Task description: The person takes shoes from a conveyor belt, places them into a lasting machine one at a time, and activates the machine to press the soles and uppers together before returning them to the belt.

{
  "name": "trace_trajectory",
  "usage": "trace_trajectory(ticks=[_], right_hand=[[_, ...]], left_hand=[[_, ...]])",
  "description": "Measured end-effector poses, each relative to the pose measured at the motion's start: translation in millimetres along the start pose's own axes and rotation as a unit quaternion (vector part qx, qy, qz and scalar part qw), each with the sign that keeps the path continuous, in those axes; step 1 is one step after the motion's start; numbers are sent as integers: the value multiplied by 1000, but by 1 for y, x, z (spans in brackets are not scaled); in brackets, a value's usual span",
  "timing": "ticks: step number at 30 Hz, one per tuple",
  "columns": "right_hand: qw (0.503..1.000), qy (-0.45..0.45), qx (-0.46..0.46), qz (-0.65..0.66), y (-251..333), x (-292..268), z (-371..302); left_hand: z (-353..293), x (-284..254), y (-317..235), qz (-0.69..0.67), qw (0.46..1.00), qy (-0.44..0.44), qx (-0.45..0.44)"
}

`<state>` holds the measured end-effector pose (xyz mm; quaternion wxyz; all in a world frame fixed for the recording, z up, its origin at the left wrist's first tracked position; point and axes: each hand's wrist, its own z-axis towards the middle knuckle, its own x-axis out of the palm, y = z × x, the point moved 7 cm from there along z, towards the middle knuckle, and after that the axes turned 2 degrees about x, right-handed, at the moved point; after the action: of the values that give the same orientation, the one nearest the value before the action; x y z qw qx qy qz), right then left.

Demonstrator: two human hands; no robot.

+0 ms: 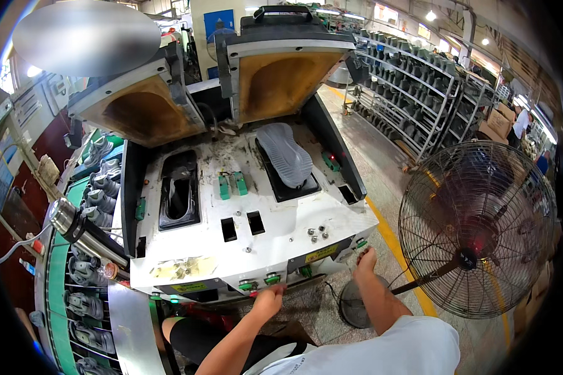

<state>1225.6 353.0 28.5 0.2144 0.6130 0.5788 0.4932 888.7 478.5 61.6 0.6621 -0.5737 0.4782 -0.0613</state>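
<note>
My left hand point(268, 302) is loosely closed at the front edge of a white press machine point(263, 215), just below a green button point(272, 279) and a red button point(249, 286). At the machine's right front corner my right hand point(365, 263) has its fingers curled, close under another green button point(361, 243). Neither hand shows anything held. A grey shoe sole point(284, 155) lies tread up in the right black well; what is beneath it is hidden. The left black well point(179, 194) shows a dark opening. Both lids, with brown pads point(284, 81), are raised.
A large fan point(475, 228) stands close on the right. On the left, a steel thermos point(84, 231) leans beside a rack of grey shoes point(91, 306) and a green conveyor point(55, 312). Shelves of shoes point(406, 87) stand behind at the right.
</note>
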Motion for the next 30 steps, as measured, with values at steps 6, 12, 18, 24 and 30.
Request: trace_trajectory(ticks=[6,12,18,24,30], right_hand=[[947,225,-89,-211,-61,16,-34],[584,709,-145,-368,-182,118,-317],[598,686,-385,-151,-149,356,-460],[761,455,-360,-290,-159,582,-376],[609,205,-531,-552,-165,652,-217]], left_hand=[[-4,-21,44,-77,994,-83,12],[-136,-196,105,-70,859,-468,-194],[-326,-289,247,190,715,-575,-350],[-418,-286,275,317,617,-552,-462],[-406,-275,286,274,628,-528,-502]])
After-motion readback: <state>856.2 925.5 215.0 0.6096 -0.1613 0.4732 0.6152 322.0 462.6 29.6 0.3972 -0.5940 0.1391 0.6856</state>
